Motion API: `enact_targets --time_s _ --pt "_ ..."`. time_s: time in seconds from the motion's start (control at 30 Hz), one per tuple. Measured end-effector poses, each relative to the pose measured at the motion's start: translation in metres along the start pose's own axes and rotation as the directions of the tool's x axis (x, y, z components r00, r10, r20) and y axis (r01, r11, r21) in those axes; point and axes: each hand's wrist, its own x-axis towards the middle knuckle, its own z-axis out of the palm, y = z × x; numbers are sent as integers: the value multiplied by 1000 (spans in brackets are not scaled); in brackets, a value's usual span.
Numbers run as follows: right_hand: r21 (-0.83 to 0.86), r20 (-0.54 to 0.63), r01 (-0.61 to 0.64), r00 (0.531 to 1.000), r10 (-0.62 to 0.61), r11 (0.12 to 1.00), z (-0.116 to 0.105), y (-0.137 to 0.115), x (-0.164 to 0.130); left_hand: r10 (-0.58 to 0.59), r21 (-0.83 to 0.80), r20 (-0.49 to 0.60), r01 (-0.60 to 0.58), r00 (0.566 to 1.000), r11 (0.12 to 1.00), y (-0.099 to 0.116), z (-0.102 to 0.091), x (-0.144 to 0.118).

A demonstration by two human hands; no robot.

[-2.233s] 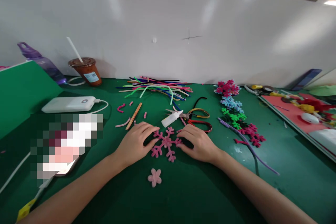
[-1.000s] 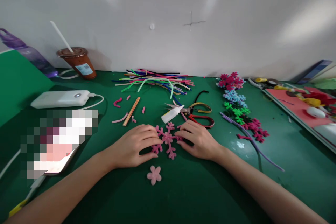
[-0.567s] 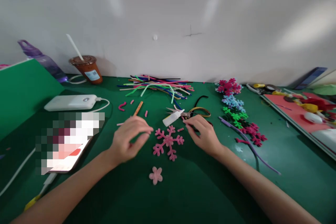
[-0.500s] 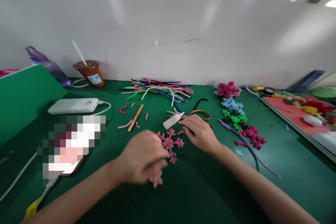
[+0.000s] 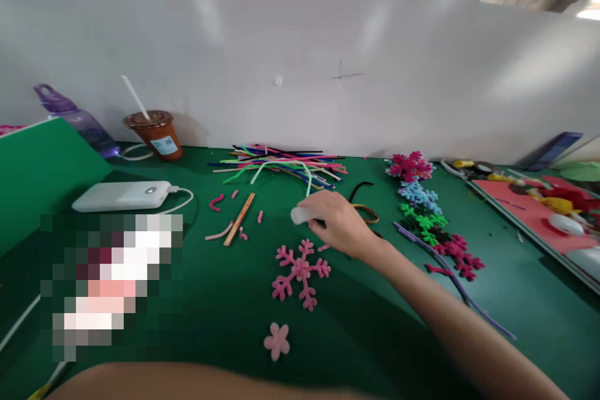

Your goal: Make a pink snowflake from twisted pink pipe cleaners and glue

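Note:
My right hand [image 5: 335,222] is closed around a small white squeeze bottle [image 5: 300,215], whose rounded end sticks out to the left; its nozzle is hidden by my fingers. Below it a pink pipe-cleaner snowflake [image 5: 301,270] lies flat on the green table. Nearer to me sits a pale pink pipe-cleaner flower [image 5: 277,342], apart from the snowflake. Only my left forearm shows, blurred along the bottom edge; the hand itself is out of the picture. Behind my right hand, the scissors show only a yellow handle [image 5: 368,212].
A heap of coloured pipe cleaners [image 5: 281,165] lies by the white wall. Pink scraps surround a wooden stick [image 5: 239,219]. Finished snowflakes [image 5: 424,219] and a purple pipe cleaner [image 5: 459,287] lie right. A drink cup [image 5: 159,140] and power bank [image 5: 122,195] stand left.
My right hand has taken hold of the white bottle. My left hand has drawn back towards me and out of view, uncovering the snowflake and the flower.

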Motion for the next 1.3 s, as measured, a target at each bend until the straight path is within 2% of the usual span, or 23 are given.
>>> enact_targets --time_s 0.03,0.07,0.1,0.17,0.2,0.23,0.27,0.33,0.37,0.5,0.53,0.6,0.73,1.03,1.3 --pt "148 -108 -96 988 112 984 -6 3 1 -57 3 -24 57 998 998 -21 1 -1" --pt "312 -187 -185 950 251 932 -12 5 1 -116 7 -45 116 992 993 -43 0 -5" --pt "479 -220 -242 897 383 844 -18 7 1 -177 9 -70 178 982 984 -66 -1 -11" --pt "746 -161 -266 817 553 611 -28 8 0 -318 13 -140 322 938 947 -106 -3 -29" --pt "828 -105 -258 801 590 498 -31 7 -2 -424 -4 -189 431 886 902 -121 -4 -39" --pt "880 -38 -259 797 602 399 -33 4 -3 -595 -144 -185 578 782 804 -132 -4 -50" --pt "909 28 -269 801 599 318 -33 0 -5 -703 -287 -82 658 707 696 -140 -2 -59" --pt "926 149 -314 814 562 208 -29 -9 -9 -686 -363 99 668 721 650 -148 4 -72" --pt "924 192 -336 820 540 182 -25 -14 -10 -687 -411 203 697 698 587 -149 8 -75" --pt "908 263 -389 819 509 157 -8 -26 -14 -675 -457 326 735 662 501 -152 15 -77" --pt "904 269 -397 815 513 158 -5 -28 -15 -693 -471 351 759 629 450 -153 15 -77" --pt "895 275 -414 804 527 164 0 -29 -17 -695 -489 391 776 604 399 -156 13 -77" --pt "883 270 -432 787 554 184 3 -30 -21 -680 -533 407 763 610 366 -159 13 -80" --pt "866 220 -425 796 563 263 5 -28 -25 -671 -512 386 752 633 415 -157 15 -78" --pt "868 211 -413 809 548 276 7 -29 -27 -671 -522 386 750 633 407 -158 16 -79"
